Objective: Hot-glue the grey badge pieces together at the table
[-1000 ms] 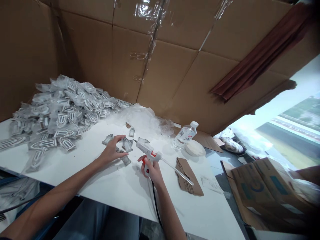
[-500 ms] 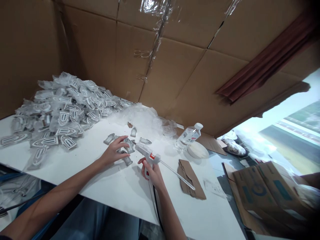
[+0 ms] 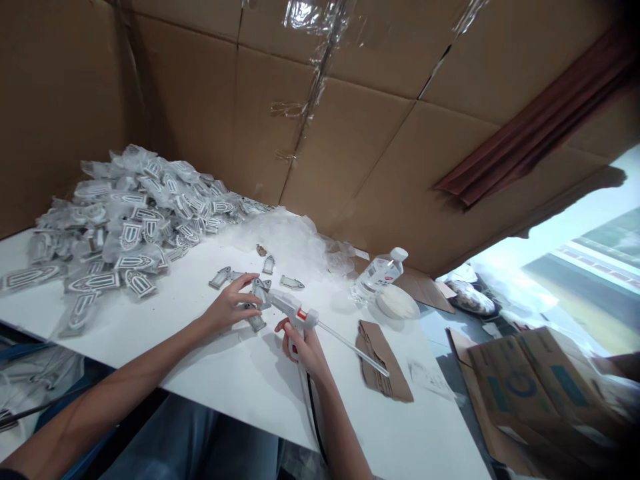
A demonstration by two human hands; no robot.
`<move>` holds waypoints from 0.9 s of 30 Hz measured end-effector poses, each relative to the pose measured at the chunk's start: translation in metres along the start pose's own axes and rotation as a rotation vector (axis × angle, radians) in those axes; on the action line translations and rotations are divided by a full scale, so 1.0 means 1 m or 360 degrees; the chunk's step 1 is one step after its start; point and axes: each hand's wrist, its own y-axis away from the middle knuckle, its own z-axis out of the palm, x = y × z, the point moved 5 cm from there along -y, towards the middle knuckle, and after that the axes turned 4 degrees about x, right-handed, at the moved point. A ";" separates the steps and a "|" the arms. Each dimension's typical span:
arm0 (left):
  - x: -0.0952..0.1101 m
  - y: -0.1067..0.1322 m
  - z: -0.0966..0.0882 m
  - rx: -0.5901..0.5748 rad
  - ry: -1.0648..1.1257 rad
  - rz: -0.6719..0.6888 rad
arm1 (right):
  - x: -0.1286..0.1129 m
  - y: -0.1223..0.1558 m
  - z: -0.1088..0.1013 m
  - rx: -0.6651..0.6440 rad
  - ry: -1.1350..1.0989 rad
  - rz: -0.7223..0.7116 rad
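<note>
Left hand (image 3: 231, 304) half-open around frame (image 3: 261, 291), grip unclear, likely steadying it for glue gun (image 3: 293, 309) in closed right hand (image 3: 305, 345). Pile (image 3: 135, 217) toward far-left of table (image 3: 225, 373), presumably freeing workspace.

Head view looks forward-down over the table (image 3: 225, 367), far right perhaps blurred.

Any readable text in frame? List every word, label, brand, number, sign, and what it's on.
None legible.
Bottle: label print, too small.
Carton: blue ring mark; any words too blurred.
Thin sheet: faint marks, too blurred.
Glue gun: no lettering discernible.
</note>
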 end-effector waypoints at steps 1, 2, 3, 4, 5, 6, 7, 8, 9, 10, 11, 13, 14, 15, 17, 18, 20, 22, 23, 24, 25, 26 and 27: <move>0.000 0.000 0.000 -0.0003 0.0007 0.0005 | 0.000 0.000 0.000 0.0000 0.0012 0.0016; 0.000 0.000 0.000 -0.0007 0.0015 0.0008 | 0.001 0.000 0.001 0.0005 0.0020 0.0037; 0.000 0.000 0.001 -0.0009 0.0022 0.0008 | 0.002 -0.001 0.001 0.0013 0.0026 0.0057; 0.000 0.001 0.001 -0.0010 0.0027 0.0007 | 0.002 -0.001 0.001 0.0022 0.0031 0.0075; 0.000 0.001 0.001 -0.0012 0.0029 0.0004 | 0.002 -0.001 0.001 0.0033 0.0042 0.0085; -0.001 0.001 0.001 -0.0015 0.0029 0.0000 | 0.001 -0.001 0.001 0.0046 0.0059 0.0090; 0.000 0.001 0.001 -0.0019 0.0028 -0.0002 | 0.000 -0.001 0.001 0.0055 0.0079 0.0089; 0.000 0.001 0.001 -0.0021 0.0026 -0.0004 | -0.001 -0.001 0.001 0.0061 0.0099 0.0085; 0.000 0.002 0.000 -0.0025 0.0023 -0.0005 | -0.001 -0.001 0.001 0.0064 0.0117 0.0081; 0.000 0.002 0.000 -0.0031 0.0012 -0.0009 | -0.002 -0.001 0.001 0.0064 0.0131 0.0079; 0.000 0.002 0.000 -0.0037 -0.0009 -0.0018 | -0.002 -0.001 0.001 0.0062 0.0139 0.0077; -0.001 0.002 0.000 -0.0036 -0.0058 -0.0058 | -0.001 -0.002 0.001 0.0063 0.0154 0.0074; -0.001 0.002 -0.001 -0.0028 -0.0074 -0.0086 | -0.001 -0.002 0.001 0.0065 0.0166 0.0074; -0.002 0.002 -0.001 -0.0014 -0.0078 -0.0113 | 0.000 -0.002 0.001 0.0068 0.0182 0.0076; -0.003 0.002 -0.001 0.0011 -0.0052 -0.0161 | 0.001 -0.001 0.001 0.0075 0.0208 0.0080; -0.004 0.002 -0.001 0.0016 -0.0036 -0.0181 | 0.001 -0.001 0.001 0.0077 0.0214 0.0081; -0.004 0.003 -0.001 0.0018 -0.0017 -0.0208 | 0.000 -0.001 0.001 0.0085 0.0214 0.0076; -0.004 0.003 -0.001 0.0026 -0.0016 -0.0210 | -0.001 -0.001 0.001 0.0089 0.0219 0.0073; -0.004 0.002 -0.001 0.0029 -0.0017 -0.0204 | -0.001 -0.001 0.000 0.0091 0.0227 0.0075; -0.003 0.002 -0.001 0.0032 -0.0020 -0.0199 | -0.001 -0.001 0.000 0.0093 0.0238 0.0077; -0.003 0.002 -0.001 0.0034 -0.0023 -0.0196 | 0.000 -0.001 0.000 0.0094 0.0246 0.0077; -0.003 0.002 -0.001 0.0032 -0.0025 -0.0197 | 0.000 -0.001 0.000 0.0092 0.0253 0.0078; -0.003 0.002 -0.001 0.0030 -0.0025 -0.0198 | 0.001 -0.001 0.000 0.0093 0.0257 0.0077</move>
